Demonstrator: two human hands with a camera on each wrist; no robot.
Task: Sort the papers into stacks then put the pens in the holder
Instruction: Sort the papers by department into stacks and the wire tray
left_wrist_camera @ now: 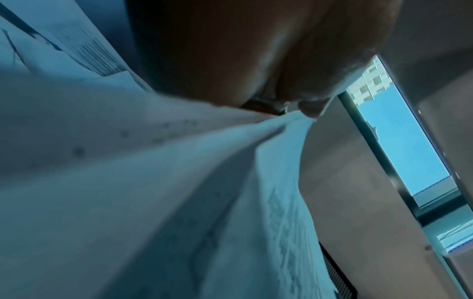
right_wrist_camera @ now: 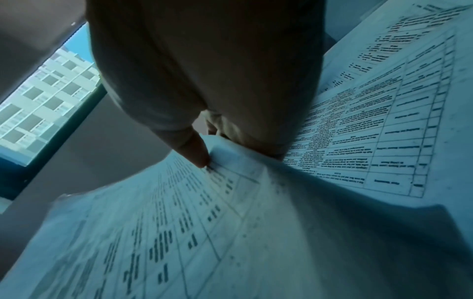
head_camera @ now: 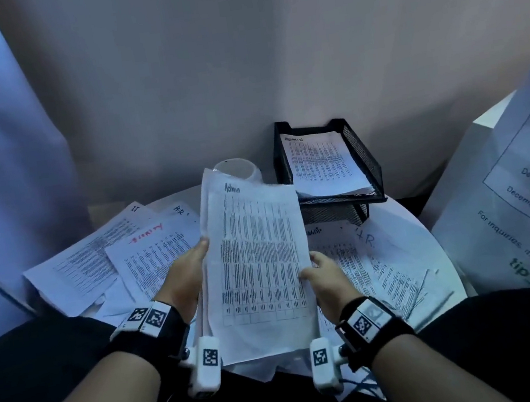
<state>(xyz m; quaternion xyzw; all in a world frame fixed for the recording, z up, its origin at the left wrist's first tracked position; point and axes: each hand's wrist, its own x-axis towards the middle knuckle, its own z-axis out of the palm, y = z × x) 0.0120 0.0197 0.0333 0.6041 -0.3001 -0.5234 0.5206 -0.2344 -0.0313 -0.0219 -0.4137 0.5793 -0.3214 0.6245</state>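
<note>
A sheaf of printed papers headed "Admin" [head_camera: 258,262] is held up above the round table. My left hand [head_camera: 187,273] grips its left edge, and the sheaf [left_wrist_camera: 179,182] fans out below the fingers in the left wrist view. My right hand [head_camera: 322,277] pinches the right edge, thumb on the printed side of the sheaf [right_wrist_camera: 179,222]. A black mesh tray [head_camera: 360,154] at the back right holds a sheet marked "Admin". A white cup-shaped holder [head_camera: 237,169] stands behind the sheaf, partly hidden. No pens show.
Loose sheets marked "IT", "HR" and "Security" [head_camera: 148,250] cover the table's left, and "HR" sheets [head_camera: 371,254] lie on the right. A large printed notice [head_camera: 524,187] stands at the far right. A partition wall [head_camera: 239,69] closes the back.
</note>
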